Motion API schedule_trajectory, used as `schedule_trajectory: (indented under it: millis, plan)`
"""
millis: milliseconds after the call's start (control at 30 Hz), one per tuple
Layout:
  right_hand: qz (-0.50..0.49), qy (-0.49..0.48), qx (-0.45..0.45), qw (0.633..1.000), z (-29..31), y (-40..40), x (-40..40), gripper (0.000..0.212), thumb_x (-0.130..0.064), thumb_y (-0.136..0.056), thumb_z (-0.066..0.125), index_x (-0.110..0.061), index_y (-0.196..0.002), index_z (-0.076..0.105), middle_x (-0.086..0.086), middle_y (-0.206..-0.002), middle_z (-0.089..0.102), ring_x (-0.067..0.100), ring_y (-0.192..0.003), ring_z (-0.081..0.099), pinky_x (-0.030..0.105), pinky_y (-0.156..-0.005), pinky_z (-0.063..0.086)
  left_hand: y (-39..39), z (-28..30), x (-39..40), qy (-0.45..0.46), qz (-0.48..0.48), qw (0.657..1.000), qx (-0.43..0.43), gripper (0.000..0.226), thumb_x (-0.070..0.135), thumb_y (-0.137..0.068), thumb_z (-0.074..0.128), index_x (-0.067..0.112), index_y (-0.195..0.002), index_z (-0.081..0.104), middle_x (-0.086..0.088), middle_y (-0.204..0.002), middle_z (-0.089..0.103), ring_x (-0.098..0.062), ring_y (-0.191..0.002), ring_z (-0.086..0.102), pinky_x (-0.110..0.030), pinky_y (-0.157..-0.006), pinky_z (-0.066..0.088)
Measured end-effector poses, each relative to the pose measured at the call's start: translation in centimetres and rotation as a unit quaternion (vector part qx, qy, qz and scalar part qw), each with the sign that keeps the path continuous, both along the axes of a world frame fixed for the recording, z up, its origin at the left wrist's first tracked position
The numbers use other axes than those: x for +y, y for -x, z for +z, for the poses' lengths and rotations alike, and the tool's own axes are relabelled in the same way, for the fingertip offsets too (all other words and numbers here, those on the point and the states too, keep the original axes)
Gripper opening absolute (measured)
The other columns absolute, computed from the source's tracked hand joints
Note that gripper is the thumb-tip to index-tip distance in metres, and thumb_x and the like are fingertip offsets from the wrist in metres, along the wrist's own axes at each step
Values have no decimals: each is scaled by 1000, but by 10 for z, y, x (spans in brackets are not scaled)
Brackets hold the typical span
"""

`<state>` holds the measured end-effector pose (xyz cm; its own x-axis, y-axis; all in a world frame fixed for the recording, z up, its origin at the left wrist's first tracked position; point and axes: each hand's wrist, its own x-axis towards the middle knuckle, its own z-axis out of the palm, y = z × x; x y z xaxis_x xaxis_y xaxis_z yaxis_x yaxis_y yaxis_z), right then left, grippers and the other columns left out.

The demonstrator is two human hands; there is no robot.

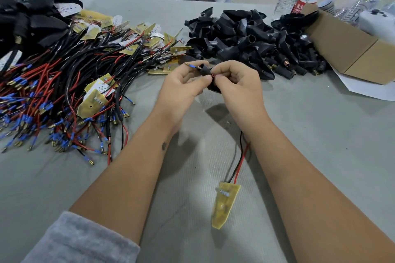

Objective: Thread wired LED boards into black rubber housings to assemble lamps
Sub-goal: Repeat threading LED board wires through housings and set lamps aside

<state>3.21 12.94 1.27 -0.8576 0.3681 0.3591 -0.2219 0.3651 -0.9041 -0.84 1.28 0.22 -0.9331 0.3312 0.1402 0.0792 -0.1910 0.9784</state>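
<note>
You have both hands raised over the counter point(299, 134) so the work sits close under your eyes: your left hand point(181, 85) has its grip curled round the black rubber housing point(206, 70), pinching it steady, while your right hand point(237, 83) pinches the red and black wires point(240, 162) just where they enter it, probably to feed them through. A blue-sleeved terminal point(192, 67) already pokes out past your left fingers, which suggests the threading is partly done. The LED board point(224, 205) hangs low at the wires' far end, near the counter between your forearms, left free so it can be drawn up as the wires pass. The pile of wired boards point(64, 96) lies to your left and the heap of empty housings point(252, 38) straight ahead, both within reach for the next lamp.
</note>
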Motion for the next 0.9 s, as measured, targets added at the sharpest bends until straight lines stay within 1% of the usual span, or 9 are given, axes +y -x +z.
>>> schedule_trajectory:
  millis: [100,200,333,433,567,667,767,833,900]
  plan:
    - [8,-16,3,1000,-1,-1,-2,27,9,-84,53,-13,-85,68,8,-82,68,23,-76,64,43,-81,56,2,2,-1,-11,6,999,-40,19,20,-99,51,24,-105,69,4,-100,72,-8,-92,67,-29,-88,53]
    - [14,-7,13,1000,-1,-1,-3,28,10,-83,57,-18,-84,61,0,-76,62,11,-71,58,31,-70,53,1,2,-1,-16,11,999,-38,23,20,-103,45,23,-104,69,1,-101,71,-12,-92,68,-36,-93,54]
    - [12,-17,1,1000,-3,1,-2,24,5,-82,64,-18,-85,58,0,-72,60,13,-68,56,29,-67,51,1,0,-2,-62,33,997,-38,24,22,-105,41,24,-100,65,2,-94,70,-14,-84,70,-33,-78,58]
    - [9,-30,-16,999,-4,2,-1,17,2,-82,67,-12,-89,62,3,-73,59,13,-67,54,30,-67,51,2,1,-4,-112,66,990,-56,25,26,-107,35,25,-103,60,-1,-94,73,-20,-82,72,-38,-74,59]
    - [16,-14,-37,999,-3,0,0,20,0,-81,66,-16,-91,60,1,-69,60,13,-64,53,29,-65,49,7,2,-8,-179,108,973,-100,28,34,-107,28,31,-108,55,0,-91,75,-27,-81,73,-38,-65,58]
    - [33,10,-25,999,0,-2,1,26,6,-82,65,-17,-90,57,4,-71,62,14,-63,51,26,-63,45,9,2,-8,-180,90,971,-126,24,33,-106,34,23,-115,54,-5,-92,76,-27,-84,73,-35,-63,58]
    - [49,48,-6,998,3,-3,2,29,9,-82,67,-17,-88,56,6,-73,64,14,-62,51,24,-62,47,9,2,-6,-170,58,972,-154,26,27,-103,46,4,-103,60,-12,-84,75,-24,-80,74,-28,-62,57]
    - [53,60,-1,997,3,-3,1,28,9,-83,67,-16,-88,56,4,-72,64,13,-62,53,22,-62,47,9,3,-5,-178,47,970,-160,26,28,-101,51,5,-96,61,-13,-84,75,-23,-79,74,-28,-64,58]
    - [49,60,1,997,2,-3,1,28,8,-83,67,-16,-88,56,3,-73,64,14,-65,54,24,-65,48,8,4,-5,-205,45,962,-173,26,31,-99,55,5,-98,62,-14,-92,74,-23,-84,74,-30,-69,59]
